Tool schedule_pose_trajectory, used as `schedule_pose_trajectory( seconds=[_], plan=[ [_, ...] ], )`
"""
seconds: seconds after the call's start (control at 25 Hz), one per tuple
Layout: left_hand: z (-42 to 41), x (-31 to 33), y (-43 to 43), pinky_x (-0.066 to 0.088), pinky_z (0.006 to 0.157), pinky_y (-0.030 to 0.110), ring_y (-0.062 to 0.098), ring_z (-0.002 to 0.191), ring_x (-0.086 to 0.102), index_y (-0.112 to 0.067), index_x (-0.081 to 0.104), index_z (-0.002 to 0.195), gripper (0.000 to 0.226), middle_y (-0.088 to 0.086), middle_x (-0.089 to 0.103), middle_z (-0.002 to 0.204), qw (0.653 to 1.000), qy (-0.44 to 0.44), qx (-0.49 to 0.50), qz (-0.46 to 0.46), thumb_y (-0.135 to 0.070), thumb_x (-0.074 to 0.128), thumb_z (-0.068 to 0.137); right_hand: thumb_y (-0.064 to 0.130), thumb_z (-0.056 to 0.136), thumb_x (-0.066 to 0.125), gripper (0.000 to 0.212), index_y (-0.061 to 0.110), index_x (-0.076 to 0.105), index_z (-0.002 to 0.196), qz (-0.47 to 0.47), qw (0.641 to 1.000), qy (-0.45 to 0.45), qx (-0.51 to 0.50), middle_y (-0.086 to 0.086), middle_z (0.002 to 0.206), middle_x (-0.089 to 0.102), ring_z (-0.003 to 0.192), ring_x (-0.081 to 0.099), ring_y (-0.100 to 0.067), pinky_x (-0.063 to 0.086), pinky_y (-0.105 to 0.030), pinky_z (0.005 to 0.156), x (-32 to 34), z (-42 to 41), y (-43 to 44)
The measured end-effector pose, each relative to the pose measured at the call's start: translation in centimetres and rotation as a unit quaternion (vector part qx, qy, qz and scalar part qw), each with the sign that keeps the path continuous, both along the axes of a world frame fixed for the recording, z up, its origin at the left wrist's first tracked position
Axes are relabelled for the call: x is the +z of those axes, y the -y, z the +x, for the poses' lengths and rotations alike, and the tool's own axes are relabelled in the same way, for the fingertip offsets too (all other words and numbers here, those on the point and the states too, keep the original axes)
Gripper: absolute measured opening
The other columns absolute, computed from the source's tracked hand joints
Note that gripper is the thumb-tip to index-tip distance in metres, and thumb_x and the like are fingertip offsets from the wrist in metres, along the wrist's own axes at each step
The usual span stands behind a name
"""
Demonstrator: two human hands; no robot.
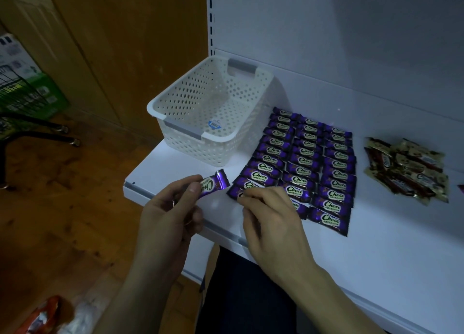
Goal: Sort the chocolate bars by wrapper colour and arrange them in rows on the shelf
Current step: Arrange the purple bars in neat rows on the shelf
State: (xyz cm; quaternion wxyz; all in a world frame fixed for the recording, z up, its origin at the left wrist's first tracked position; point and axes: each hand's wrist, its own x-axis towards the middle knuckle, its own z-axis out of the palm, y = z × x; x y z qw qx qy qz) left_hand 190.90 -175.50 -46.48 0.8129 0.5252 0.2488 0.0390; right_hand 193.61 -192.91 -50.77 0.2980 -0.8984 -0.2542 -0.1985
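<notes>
Glossy foil wrappers [301,161], perforated plastic basket [200,143].

Shelf [376,246]: white.
Basket [213,148]: perforated white, ten o'clock.
Purple bars [303,161]: three rows, centre.
Cream-brown bars [406,170]: loose heap, three o'clock.

Person: left hand [165,215], right hand [271,220], 2 bare forearms [336,293].
Thumbnail on left hand short, trimmed. Forearms uncovered to frame edge. Dark plain garment [238,291] low between the arms; type not discernible.
</notes>
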Motion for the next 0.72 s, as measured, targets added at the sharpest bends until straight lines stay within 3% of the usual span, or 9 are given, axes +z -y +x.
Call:
schedule_pose_trajectory(
  seconds=[0.08,0.12,0.2,0.28,0.48,0.6,0.72],
  plan=[
    [-0.2,-0.1,-0.1,0.040,0.043,0.021,0.013,0.057,0.046,-0.022,0.078,0.103,0.037,0.001,0.064,0.072,0.997,0.003,-0.025,0.075,-0.038,0.070,0.071,0.009,0.096,0.063,0.022,0.012,0.070,0.117,0.096,0.994,-0.043,-0.013,0.006,0.111,0.065,0.103,0.059,-0.013,0.047,-0.023,0.088,1.6,-0.5,-0.1],
    [-0.2,-0.1,-0.1,0.039,0.044,0.022,0.014,0.058,0.045,-0.024,0.079,0.100,0.037,-0.001,0.063,0.072,0.994,0.009,-0.042,0.104,-0.042,0.070,0.068,0.015,0.098,0.063,0.023,0.018,0.067,0.120,0.178,0.978,-0.111,-0.006,0.010,0.109,0.066,0.101,0.062,-0.013,0.048,-0.022,0.085,2.6,-0.7,-0.2],
    [-0.3,-0.1,0.2,0.040,0.045,0.024,0.012,0.056,0.046,-0.027,0.079,0.095,0.033,-0.001,0.064,0.072,0.985,0.028,-0.092,0.141,-0.044,0.070,0.068,0.017,0.094,0.069,0.029,0.025,0.064,0.121,0.322,0.901,-0.287,0.046,0.006,0.104,0.070,0.097,0.067,-0.019,0.055,-0.031,0.082,4.3,-0.7,-0.6],
    [-0.3,0.1,0.9,0.039,0.044,0.024,0.009,0.052,0.046,-0.026,0.078,0.094,0.029,0.000,0.065,0.071,0.978,0.045,-0.128,0.160,-0.042,0.067,0.072,0.005,0.089,0.073,0.029,0.020,0.067,0.113,0.370,0.861,-0.343,0.067,-0.002,0.096,0.073,0.089,0.068,-0.025,0.058,-0.039,0.081,4.9,-0.4,-0.4],
    [0.1,0.1,1.3,0.037,0.038,0.023,0.013,0.043,0.042,-0.017,0.068,0.104,0.030,0.007,0.054,0.061,0.973,0.066,-0.112,0.189,-0.039,0.052,0.091,-0.008,0.084,0.069,0.027,0.018,0.074,0.086,0.379,0.872,-0.307,-0.036,0.002,0.083,0.074,0.075,0.065,-0.014,0.050,-0.019,0.068,5.6,-0.4,3.6],
    [0.7,0.1,1.8,0.025,0.039,0.022,0.011,0.042,0.032,-0.014,0.067,0.098,0.033,0.008,0.042,0.057,0.970,0.061,-0.120,0.200,-0.039,0.047,0.100,-0.007,0.086,0.069,0.038,0.026,0.071,0.105,0.352,0.879,-0.320,-0.044,0.010,0.087,0.071,0.078,0.068,-0.019,0.055,-0.022,0.069,5.2,-0.7,5.7],
    [1.5,0.4,2.6,0.015,0.046,0.023,0.012,0.045,0.024,-0.005,0.062,0.088,0.032,0.006,0.037,0.063,0.982,0.036,-0.159,0.099,-0.009,0.034,0.101,0.010,0.089,0.074,0.035,0.036,0.063,0.110,0.238,0.927,-0.285,-0.047,0.016,0.092,0.068,0.089,0.067,-0.010,0.050,-0.017,0.072,3.8,-1.5,6.3]
  ],
)
